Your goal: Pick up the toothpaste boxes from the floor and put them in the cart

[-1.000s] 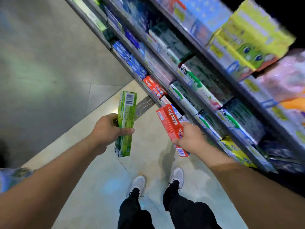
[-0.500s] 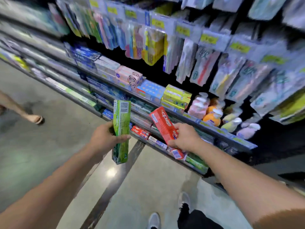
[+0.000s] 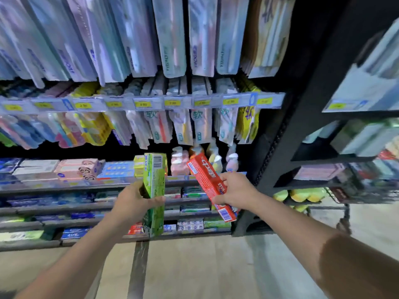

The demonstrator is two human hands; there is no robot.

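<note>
My left hand (image 3: 133, 205) grips a green toothpaste box (image 3: 154, 180) around its middle, held upright with a barcode at its top end. My right hand (image 3: 235, 192) grips a red toothpaste box (image 3: 204, 175), tilted with its top leaning left and a barcode at its lower end. Both boxes are held out at chest height in front of the store shelves, about a hand's width apart. A wheeled wire frame (image 3: 343, 212) that may be the cart shows at the right edge, partly hidden.
Shelves (image 3: 86, 186) full of toothpaste boxes face me, with hanging toothbrush packs (image 3: 183, 126) and price tags (image 3: 142, 104) above. A black upright post (image 3: 280, 158) divides this unit from another shelf unit on the right. Pale floor with a dark strip (image 3: 138, 268) lies below.
The view has swung right and upward from the floor and my feet to face the shelves head on. Both hands still hold the same boxes in the same way.
</note>
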